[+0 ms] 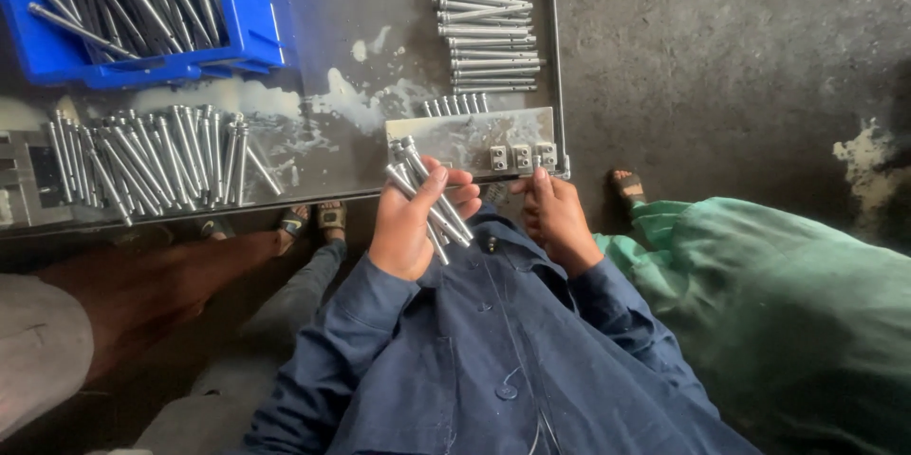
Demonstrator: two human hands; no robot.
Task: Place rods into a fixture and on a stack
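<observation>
My left hand [410, 223] grips a bundle of several shiny metal rods [424, 191], held slanting up to the left over my blue jacket. My right hand [556, 218] is at the near edge of a small metal fixture plate [455, 137], with a fingertip up by the little blocks [521, 155] on its right end; whether it pinches a rod I cannot tell. A few rod ends [455, 105] stick out behind the plate. Both hands sit at the front edge of the grey metal table [323, 56].
A blue bin [242, 14] full of rods stands at the back left. A loose pile of rods [152, 161] lies at the left. A neat stack of rods [489, 23] lies at the back right. Another person in green [788, 294] sits at my right; sandalled feet [313, 220] show under the table.
</observation>
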